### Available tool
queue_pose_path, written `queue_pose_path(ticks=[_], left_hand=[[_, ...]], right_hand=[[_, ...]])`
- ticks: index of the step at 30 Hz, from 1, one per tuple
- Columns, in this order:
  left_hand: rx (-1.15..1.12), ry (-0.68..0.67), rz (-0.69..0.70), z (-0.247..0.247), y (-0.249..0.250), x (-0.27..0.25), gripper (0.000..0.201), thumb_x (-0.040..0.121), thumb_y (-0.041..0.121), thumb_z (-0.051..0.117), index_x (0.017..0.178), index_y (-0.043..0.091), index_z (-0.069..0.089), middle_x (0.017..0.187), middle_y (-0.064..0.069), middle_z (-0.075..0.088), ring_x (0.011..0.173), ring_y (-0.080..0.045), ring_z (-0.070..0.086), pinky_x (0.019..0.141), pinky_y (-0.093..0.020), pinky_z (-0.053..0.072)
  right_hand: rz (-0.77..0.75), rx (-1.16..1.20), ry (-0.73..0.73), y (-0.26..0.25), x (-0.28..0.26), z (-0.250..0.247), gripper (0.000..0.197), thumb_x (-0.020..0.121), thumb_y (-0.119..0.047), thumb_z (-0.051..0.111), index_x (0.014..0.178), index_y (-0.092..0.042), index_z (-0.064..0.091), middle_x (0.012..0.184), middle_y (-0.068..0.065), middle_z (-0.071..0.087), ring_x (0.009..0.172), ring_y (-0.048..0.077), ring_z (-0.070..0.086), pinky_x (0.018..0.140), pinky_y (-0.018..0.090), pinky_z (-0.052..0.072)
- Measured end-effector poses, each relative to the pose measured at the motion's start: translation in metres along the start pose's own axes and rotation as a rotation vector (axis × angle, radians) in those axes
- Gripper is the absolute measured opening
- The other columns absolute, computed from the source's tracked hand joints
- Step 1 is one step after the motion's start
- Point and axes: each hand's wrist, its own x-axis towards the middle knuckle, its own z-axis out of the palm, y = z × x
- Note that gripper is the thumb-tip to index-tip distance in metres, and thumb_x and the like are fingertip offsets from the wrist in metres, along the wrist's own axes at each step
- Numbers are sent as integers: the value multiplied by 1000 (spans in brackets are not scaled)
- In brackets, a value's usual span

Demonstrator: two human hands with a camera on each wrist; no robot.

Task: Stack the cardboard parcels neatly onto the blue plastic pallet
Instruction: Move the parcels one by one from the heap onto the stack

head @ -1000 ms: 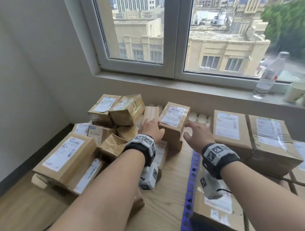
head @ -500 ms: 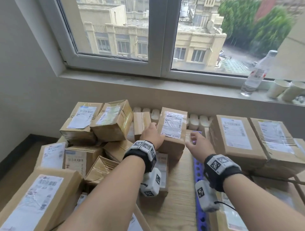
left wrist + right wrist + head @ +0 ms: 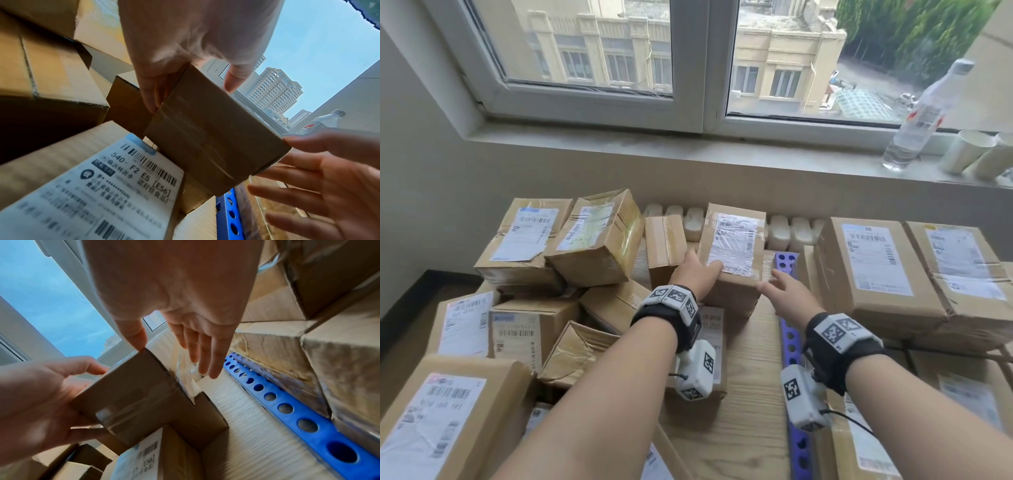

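**Two hands closing on one parcel beside the blue pallet**

Head view: at frame centre the left hand (image 3: pixel 697 274) is clasping the near-left corner of the labelled parcel (image 3: pixel 732 250), while the right hand (image 3: pixel 787 294) is reaching in, fingers spread, likely to steady its other side; the blue pallet (image 3: pixel 789 339) is lying just right. Left wrist view: thumb and fingers are pinching the parcel's edge. Right wrist view: the right hand's thumb is touching the top corner, fingers straight, holding nothing.

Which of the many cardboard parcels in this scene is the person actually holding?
The labelled parcel in the middle, by the radiator. The left hand grips its left edge, and the right hand reaches its right corner; no other parcel is touched.
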Motion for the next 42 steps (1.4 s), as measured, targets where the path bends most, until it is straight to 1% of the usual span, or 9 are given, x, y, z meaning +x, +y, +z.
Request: queue_pose_path(ticks=[5,8,16,20,23,28,34,38,42], left_hand=[[-62,10,-21,2,-3,-1,63,84,44,52,140,20,41,131,-3,57,116,-26,54,102,-40,43],[-123,20,-32,2,-5,-6,64,81,45,52,140,22,42,130,-2,58,115,-26,55,103,-42,42],[-258,38,3,-5,-13,-18,62,83,36,58,141,22,40,127,-1,56,112,-24,54,103,-44,42],[-367,60,13,-12,-18,-24,41,81,43,60,115,23,47,116,-6,58,106,-24,56,98,-44,45],[-474,18,-6,-18,-21,-33,57,62,59,61,103,24,46,112,-11,60,104,-30,61,94,-50,50],[-680,-108,-17,-15,-23,-50,61,74,49,71,118,9,56,108,-15,65,81,-22,64,59,-30,55],[-721,-57,27,0,-21,-83,47,75,45,76,102,8,65,99,-11,71,79,-20,65,66,-30,54],[-798,-39,24,23,-27,-107,87,48,53,83,114,0,60,109,-18,70,95,-31,70,76,-38,58],[-816,-22,36,57,-37,-144,88,50,49,85,119,0,60,110,-20,70,98,-33,69,83,-42,58]], right_hand=[[87,202,-148,-4,-4,6,23,99,-32,50,115,-22,62,124,9,63,112,26,62,93,40,50],[67,240,-122,-8,-10,12,28,99,-44,44,102,-24,63,113,13,66,109,31,64,95,44,52],[59,306,-75,-12,-28,9,48,100,-54,36,120,-17,59,118,3,63,105,24,64,92,42,52],[41,321,-14,-10,-40,8,41,98,-56,39,109,-20,54,110,-1,57,109,23,57,95,44,52],[34,400,7,-9,-48,7,55,95,-60,42,120,-13,59,121,3,59,108,23,59,92,44,54],[1,519,27,-12,-68,-2,48,96,-53,45,118,-11,54,115,7,61,104,22,62,82,41,57],[-35,536,18,8,-99,-19,29,85,-35,55,98,-10,50,92,3,51,84,18,57,84,47,54],[-39,585,-17,33,-128,-28,17,87,-27,53,98,-14,49,91,0,53,79,16,57,69,36,50],[-21,621,-36,67,-158,-43,15,90,-29,50,96,-15,49,96,3,53,80,19,55,69,36,47]])
